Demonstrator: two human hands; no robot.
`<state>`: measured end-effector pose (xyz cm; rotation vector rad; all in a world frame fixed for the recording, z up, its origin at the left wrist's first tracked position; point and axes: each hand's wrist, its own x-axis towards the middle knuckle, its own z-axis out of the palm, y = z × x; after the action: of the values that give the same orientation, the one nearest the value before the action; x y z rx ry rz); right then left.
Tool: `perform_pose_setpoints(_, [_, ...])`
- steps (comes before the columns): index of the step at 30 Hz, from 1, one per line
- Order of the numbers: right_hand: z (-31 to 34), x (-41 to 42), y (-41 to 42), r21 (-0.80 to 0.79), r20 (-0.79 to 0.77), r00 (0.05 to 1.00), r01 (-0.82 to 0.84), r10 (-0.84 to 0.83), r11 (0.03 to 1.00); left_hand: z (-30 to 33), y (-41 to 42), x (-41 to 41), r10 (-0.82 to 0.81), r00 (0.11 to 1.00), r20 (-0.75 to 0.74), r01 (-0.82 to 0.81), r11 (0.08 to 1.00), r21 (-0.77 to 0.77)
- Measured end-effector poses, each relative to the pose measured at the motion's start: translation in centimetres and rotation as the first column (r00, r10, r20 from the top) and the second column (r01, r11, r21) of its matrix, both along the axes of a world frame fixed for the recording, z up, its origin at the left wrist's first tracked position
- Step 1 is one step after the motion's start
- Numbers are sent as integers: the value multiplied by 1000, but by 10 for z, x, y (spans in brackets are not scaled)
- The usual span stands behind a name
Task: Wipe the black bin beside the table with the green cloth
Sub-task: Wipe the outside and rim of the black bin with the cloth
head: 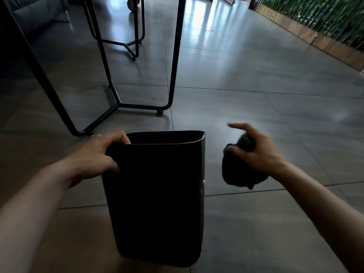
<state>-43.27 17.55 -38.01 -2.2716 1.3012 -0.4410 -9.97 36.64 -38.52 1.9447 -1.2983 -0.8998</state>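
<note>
The black bin [157, 194] stands upright on the tiled floor [256, 119], the left hand [98, 154] clamped on its near-left rim. Just right, clear of the bin, the right hand [254, 150] bunches the green cloth [242, 170]. A hard wipe could tip the light bin toward the table legs [173, 56] beyond if the rim grip slackens.

Single view, worn on the head, aimed forward and steeply down at the tiled floor [256, 107]. Close to the black bin [157, 194], which fills the lower middle, seen from above and behind its near wall. Both forearms entering from the bottom corners, left hand [98, 154] and right hand [254, 148] well within reach. Farther off, table legs [173, 56] upper left, green wall [315, 18] upper right. Wide-angle bending toward the edges.
</note>
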Motion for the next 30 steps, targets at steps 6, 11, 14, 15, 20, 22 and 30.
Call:
perform_pose_setpoints(6, [8,43,10,-13,-280,874,-418,398,909,-13,9,17,14,994,-108,-11,1000,27])
perform_pose_setpoints(11, [24,50,28,21,-261,852,-466,454,885,-23,0,21,87,972,218,-53,986,-160])
perform_pose_setpoints(14, [38,60,38,-10,-289,865,-431,410,902,-18,-6,17,132,974,184,-81,962,-260])
perform_pose_setpoints(15, [42,65,40,-32,-306,873,-409,380,912,-13,-7,13,122,987,101,-85,946,-313])
perform_pose_setpoints(20, [43,98,51,-139,-344,914,-275,214,951,8,-5,-26,-109,994,26,109,893,-436])
perform_pose_setpoints(22, [40,103,55,-188,-313,935,-231,165,955,5,-5,-32,-103,959,263,206,892,-403])
perform_pose_setpoints(30, [31,94,89,-130,568,821,31,48,991,-6,-6,-3,20,967,252,83,917,-391])
